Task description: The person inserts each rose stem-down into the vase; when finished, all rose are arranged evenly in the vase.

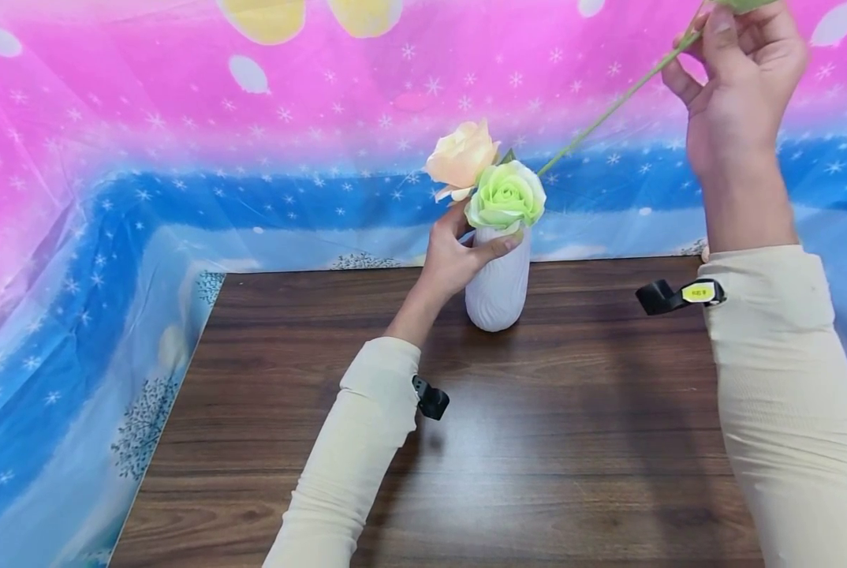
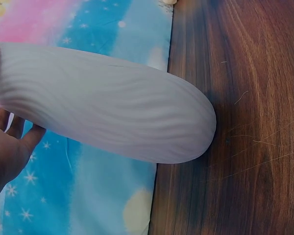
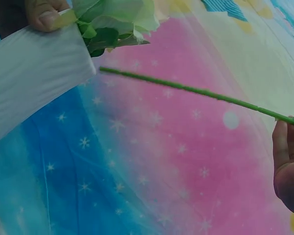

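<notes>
Landmark: I take the white vase (image 1: 498, 284), base on the table (image 1: 572, 394).
Left hand (image 1: 452, 256): wrapped round the vase near its top, thumb at the rim; I judge the vase steadied.
Right hand (image 1: 743, 87): above and to the right of the vase, well apart from it, pinching a stem between thumb and fingers.
Stem (image 3: 206, 92): long axis slants from the right hand down and leftward to the vase, not in line with the vase's length.
Stem tip: just beside the vase's rim, outside the mouth; I cannot tell whether it touches.
Nearer hand to tip: left.
Blooms: peach rose (image 1: 461, 154) and green rose (image 1: 505, 196) at the vase's mouth; from the head view, the green one hides that mouth.
</notes>
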